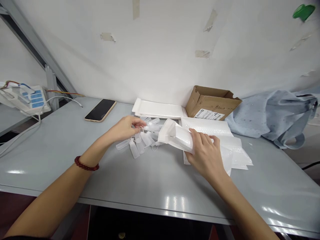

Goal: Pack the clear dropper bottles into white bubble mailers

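Note:
A loose pile of small translucent plastic tubes (pixel 134 148), some with thin loops, lies on the grey table. My left hand (pixel 127 128) reaches into the far left side of the pile. Its thumb and fingers are pinched together at one tube, partly hidden by the fingertips. In my right hand (pixel 206 151) is a white bubble mailer (pixel 183 138), held tilted, with its flap end towards the pile. My right fingers wrap over the mailer's top.
More white bubble mailers (pixel 207 126) lie beneath and behind my right hand; another stack (pixel 158 108) is by the wall. Beyond stands an open cardboard box (pixel 212 101). A light blue cloth bag (pixel 267 116) is at right, a phone (pixel 100 110) at left, near a power strip (pixel 35 98) with cables.

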The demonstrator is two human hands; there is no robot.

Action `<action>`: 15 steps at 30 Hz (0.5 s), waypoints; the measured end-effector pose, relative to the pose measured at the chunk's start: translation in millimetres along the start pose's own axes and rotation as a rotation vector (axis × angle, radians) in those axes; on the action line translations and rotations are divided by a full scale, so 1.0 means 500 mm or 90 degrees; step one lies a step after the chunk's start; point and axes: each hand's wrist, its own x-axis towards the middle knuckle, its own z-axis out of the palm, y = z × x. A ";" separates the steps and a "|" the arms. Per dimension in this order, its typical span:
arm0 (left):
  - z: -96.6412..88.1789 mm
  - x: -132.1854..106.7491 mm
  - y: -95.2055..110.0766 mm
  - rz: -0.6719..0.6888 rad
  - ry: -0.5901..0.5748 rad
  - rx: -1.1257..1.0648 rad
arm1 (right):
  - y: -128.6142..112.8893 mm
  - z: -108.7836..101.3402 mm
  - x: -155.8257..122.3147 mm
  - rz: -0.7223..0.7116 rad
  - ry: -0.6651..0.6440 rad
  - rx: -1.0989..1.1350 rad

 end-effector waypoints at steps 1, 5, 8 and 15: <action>-0.005 -0.001 0.002 0.010 -0.022 -0.007 | 0.000 0.000 0.000 -0.001 0.000 -0.002; -0.012 -0.002 0.007 -0.026 0.015 0.001 | 0.000 -0.001 0.001 -0.002 -0.002 -0.007; 0.005 0.004 0.004 -0.013 0.084 0.050 | 0.000 -0.001 0.001 -0.002 -0.005 -0.009; 0.052 0.011 0.005 0.054 0.067 0.166 | -0.002 -0.001 0.002 0.002 0.004 -0.010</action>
